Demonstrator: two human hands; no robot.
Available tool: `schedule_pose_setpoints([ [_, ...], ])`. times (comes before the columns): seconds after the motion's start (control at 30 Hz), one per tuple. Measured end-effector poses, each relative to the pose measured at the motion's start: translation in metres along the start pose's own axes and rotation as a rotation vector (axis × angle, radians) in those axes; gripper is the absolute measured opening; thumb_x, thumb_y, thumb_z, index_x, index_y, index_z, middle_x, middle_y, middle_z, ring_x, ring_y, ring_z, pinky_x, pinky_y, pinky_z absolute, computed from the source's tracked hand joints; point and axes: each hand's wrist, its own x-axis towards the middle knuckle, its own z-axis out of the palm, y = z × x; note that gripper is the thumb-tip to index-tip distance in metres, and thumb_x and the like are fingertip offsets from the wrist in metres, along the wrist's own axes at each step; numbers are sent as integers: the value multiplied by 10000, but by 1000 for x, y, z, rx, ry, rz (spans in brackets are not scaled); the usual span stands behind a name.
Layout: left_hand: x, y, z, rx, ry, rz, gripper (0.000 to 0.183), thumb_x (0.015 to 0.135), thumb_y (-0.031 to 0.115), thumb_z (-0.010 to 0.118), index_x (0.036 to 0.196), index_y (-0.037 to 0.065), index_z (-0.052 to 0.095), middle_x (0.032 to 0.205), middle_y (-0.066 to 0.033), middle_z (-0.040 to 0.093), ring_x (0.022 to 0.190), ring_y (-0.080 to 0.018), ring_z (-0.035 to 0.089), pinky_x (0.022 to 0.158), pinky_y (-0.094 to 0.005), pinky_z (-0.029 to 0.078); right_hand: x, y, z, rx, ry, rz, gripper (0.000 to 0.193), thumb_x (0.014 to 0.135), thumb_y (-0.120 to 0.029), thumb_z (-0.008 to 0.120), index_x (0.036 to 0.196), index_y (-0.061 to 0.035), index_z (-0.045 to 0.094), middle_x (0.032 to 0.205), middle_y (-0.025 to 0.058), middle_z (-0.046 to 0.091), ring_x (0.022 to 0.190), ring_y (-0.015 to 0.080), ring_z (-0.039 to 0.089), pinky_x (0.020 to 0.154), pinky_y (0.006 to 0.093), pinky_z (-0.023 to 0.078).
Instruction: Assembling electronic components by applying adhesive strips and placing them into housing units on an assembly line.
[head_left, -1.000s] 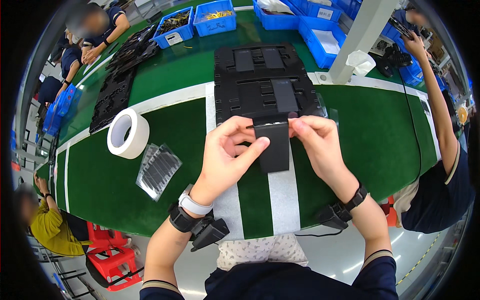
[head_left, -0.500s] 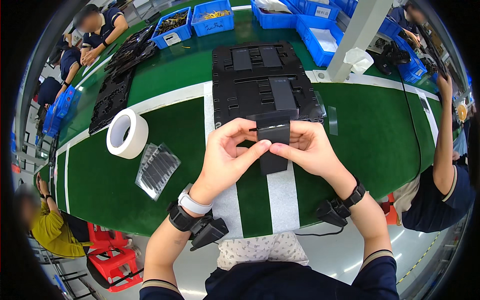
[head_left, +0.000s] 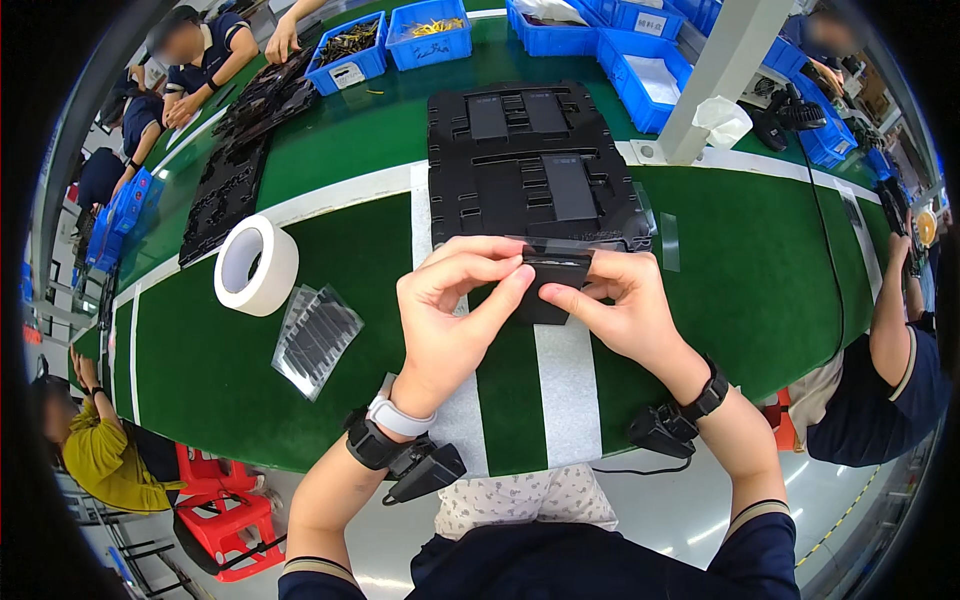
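Note:
A flat black rectangular pack (head_left: 545,295) is held in front of me, just below the near edge of a black tray (head_left: 520,190). My left hand (head_left: 455,310) pinches at its upper left edge, thumb against forefinger. On the other side my right hand (head_left: 630,305) grips the pack, thumb on its face and fingers behind. A thin strip of clear film (head_left: 575,243) seems to run along its top; whether it is stuck there I cannot tell. Similar flat black packs (head_left: 570,187) lie in the tray's recesses.
On the green table to my left are a roll of white tape (head_left: 280,262) and clear sheets with black strips (head_left: 317,340). Blue bins (head_left: 430,42) line the far side, near a grey post (head_left: 725,85). Dark trays (head_left: 225,195) lie far left. Co-workers sit around.
The pack has tipped so its lower part looks shorter. My left thumb has moved from its face up to the top left edge. Another person's arm has appeared at the upper left.

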Motion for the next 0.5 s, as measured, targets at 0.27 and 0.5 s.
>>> schedule_pose_setpoints([
  [0.27, 8, 9, -11, -279, -111, -279, 140, 757, 14, 683, 884, -29, 643, 933, -103, 634, 772, -112, 614, 668, -212, 499, 2, 2, 1, 366, -32, -29, 189, 769, -37, 678, 945, 26, 646, 850, 58, 650, 805, 108, 617, 695, 244, 513],
  [0.5, 7, 12, -11, 44, -176, -138, 109, 763, 11, 669, 855, -22, 622, 837, -46, 620, 704, -76, 593, 616, -203, 481, 1, -5, 0, 352, -168, 60, 237, 769, -37, 677, 998, 9, 638, 913, 72, 654, 826, 111, 613, 757, 261, 506],
])
